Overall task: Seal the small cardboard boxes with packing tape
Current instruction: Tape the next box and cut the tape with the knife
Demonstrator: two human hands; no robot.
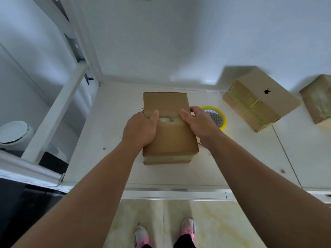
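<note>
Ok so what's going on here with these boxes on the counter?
A person stands at a white counter and grips a small cardboard box with both hands. The left hand is on its left side and the right hand on its right, with both thumbs on top beside a scuffed patch. A yellow tape roll lies untouched just beyond the right hand. Two more boxes, a logo box and an edge box, sit further right.

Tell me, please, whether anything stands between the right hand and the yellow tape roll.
Nothing visible does: the tape roll lies on the counter just beyond the right hand, which grips the box with the left hand.
</note>
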